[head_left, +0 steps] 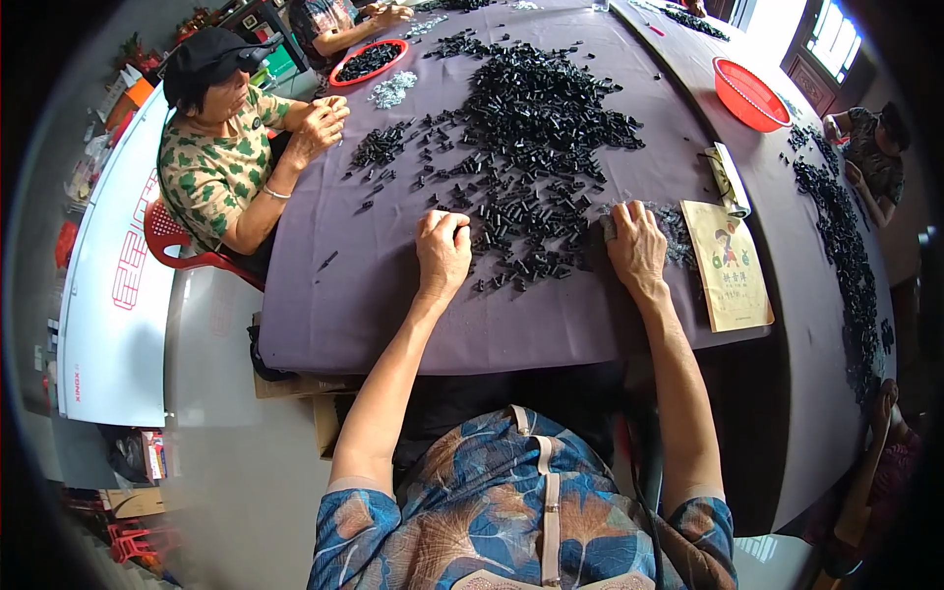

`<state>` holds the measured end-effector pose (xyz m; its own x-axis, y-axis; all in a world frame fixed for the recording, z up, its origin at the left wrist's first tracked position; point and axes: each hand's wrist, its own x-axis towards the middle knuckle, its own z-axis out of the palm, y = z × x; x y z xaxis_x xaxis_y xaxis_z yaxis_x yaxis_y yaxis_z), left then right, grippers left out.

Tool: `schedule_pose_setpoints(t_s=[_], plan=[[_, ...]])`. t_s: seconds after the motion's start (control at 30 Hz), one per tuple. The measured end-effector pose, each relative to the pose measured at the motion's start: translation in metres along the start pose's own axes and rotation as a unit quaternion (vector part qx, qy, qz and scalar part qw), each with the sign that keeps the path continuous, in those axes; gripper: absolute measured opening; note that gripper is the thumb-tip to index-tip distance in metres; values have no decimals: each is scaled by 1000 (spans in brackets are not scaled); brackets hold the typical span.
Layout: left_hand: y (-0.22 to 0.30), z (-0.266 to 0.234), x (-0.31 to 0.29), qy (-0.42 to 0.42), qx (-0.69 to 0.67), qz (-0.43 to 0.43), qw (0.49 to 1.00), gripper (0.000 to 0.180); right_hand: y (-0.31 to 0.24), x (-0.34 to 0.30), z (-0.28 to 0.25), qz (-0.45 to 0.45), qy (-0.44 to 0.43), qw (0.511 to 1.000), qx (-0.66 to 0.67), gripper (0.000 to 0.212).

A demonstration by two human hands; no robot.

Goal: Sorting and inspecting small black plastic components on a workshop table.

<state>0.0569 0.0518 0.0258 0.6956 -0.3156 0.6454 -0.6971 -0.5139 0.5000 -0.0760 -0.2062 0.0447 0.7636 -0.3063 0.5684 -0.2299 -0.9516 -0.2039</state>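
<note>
My left hand (444,251) is closed in a loose fist above the purple tablecloth (393,339), at the left edge of the pile of small black cylindrical pieces (536,108). What its fingers hold, if anything, is hidden. My right hand (637,248) bends its fingers down into a heap of small grey pieces (677,234), right of the black ones. Its fingertips are out of sight, and whatever they grip cannot be made out. Loose black pieces lie scattered between both hands.
Right of my right hand lie a yellow booklet (728,265) and a white roll (728,182). A red basket (752,96) stands farther right; another red basket (370,64) holds black pieces. A co-worker (231,147) sits at the left, hands together. Others work around the table.
</note>
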Motion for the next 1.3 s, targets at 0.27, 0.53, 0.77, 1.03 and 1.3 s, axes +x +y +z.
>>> schedule_pose_setpoints(t_s=[0.27, 0.53, 0.77, 1.03, 1.3], plan=[[15, -4, 6, 28, 36, 56, 997, 15, 2, 4, 9, -13, 1, 998, -63, 7], [18, 11, 22, -72, 60, 126, 988, 39, 7, 13, 18, -10, -9, 998, -57, 8], [41, 27, 22, -143, -55, 126, 980, 38, 3, 27, 5, 97, -63, 993, -23, 19], [22, 34, 45, -20, -97, 61, 993, 17, -22, 48, 10, 136, -76, 986, 66, 25], [11, 17, 47, -11, -171, -19, 985, 18, -105, 65, 56, -68, -45, 985, 150, 24]])
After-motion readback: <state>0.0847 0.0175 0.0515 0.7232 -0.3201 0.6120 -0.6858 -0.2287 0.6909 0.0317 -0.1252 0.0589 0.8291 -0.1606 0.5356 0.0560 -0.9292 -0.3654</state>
